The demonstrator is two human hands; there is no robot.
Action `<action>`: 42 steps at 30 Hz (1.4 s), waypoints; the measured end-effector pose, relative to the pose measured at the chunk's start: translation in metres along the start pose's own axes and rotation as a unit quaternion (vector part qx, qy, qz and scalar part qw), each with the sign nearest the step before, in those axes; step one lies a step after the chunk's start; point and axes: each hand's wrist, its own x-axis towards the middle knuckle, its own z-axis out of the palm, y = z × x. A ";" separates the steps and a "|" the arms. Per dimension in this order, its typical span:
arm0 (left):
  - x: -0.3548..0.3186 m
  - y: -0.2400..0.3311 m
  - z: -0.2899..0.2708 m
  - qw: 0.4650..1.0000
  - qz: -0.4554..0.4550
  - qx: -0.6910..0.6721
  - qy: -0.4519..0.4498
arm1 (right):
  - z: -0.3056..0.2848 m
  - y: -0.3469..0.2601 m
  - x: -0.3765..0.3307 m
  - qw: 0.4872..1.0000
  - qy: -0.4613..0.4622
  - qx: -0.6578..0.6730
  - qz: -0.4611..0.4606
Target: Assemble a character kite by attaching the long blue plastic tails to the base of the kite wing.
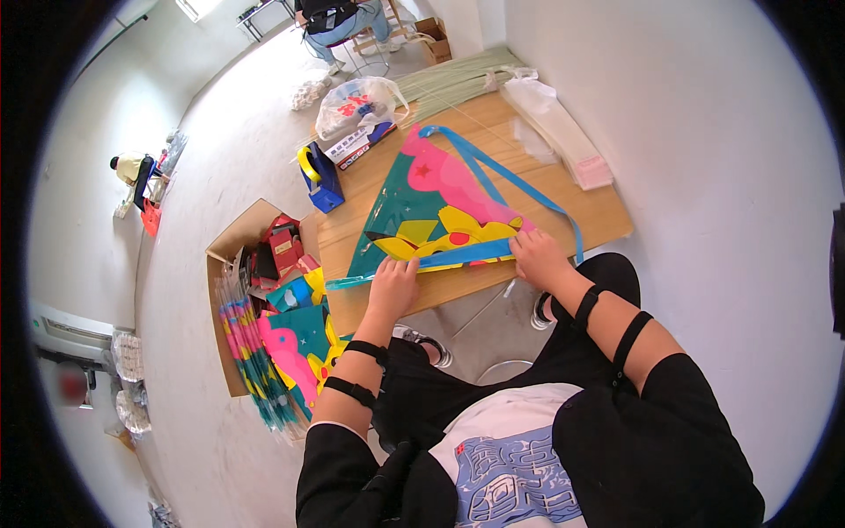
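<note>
A triangular kite (414, 207) with a pink, green and yellow cartoon print lies flat on the wooden table in front of me. Along its near edge runs a blue ribbon (466, 254), which also loops past the right side and up to the far tip. My left hand (393, 286) pinches the ribbon at the near left, close to a loose teal end. At the near right corner, my right hand (539, 260) grips the same ribbon, holding it stretched between both hands. My fingertips partly cover the ribbon and the kite's edge.
On the table (352, 242) stand a blue tape dispenser (326, 182), a long box (359, 146) and a plastic bag (361, 106). Thin pale rods (458, 81) lie at the back. Left of the table, a cardboard box (231, 370) holds packed kites. Other people sit farther off.
</note>
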 end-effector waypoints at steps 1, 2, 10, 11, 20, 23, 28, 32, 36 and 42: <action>0.000 0.001 -0.001 1.000 -0.007 0.008 -0.001 | 0.004 0.000 0.004 1.000 0.020 -0.016 -0.002; 0.000 0.002 -0.001 1.000 -0.015 0.017 -0.003 | 0.007 0.002 0.006 1.000 0.007 -0.027 0.008; 0.003 -0.018 0.001 0.991 -0.077 -0.110 0.011 | -0.004 0.043 0.027 0.983 -0.043 0.167 0.067; 0.006 -0.024 0.002 0.985 -0.093 -0.143 -0.001 | -0.007 0.050 0.030 0.969 -0.073 0.215 0.093; 0.039 -0.064 0.011 0.973 -0.117 -0.175 -0.097 | 0.011 0.089 0.069 0.910 -0.180 0.324 0.185; 0.043 -0.065 0.014 0.967 -0.141 -0.172 -0.123 | 0.015 0.085 0.072 0.944 -0.174 0.230 0.160; 0.044 -0.063 0.017 0.971 -0.129 -0.198 -0.028 | 0.016 0.078 0.069 0.947 -0.145 0.217 0.187; 0.042 -0.065 0.024 0.958 -0.154 -0.242 -0.007 | 0.020 0.084 0.072 0.947 -0.142 0.226 0.178; 0.039 -0.070 0.033 0.920 -0.217 -0.327 0.002 | 0.016 0.084 0.072 0.940 -0.141 0.232 0.206; 0.033 -0.063 0.040 0.955 -0.180 -0.222 0.074 | 0.006 0.060 0.071 0.987 -0.052 0.049 0.147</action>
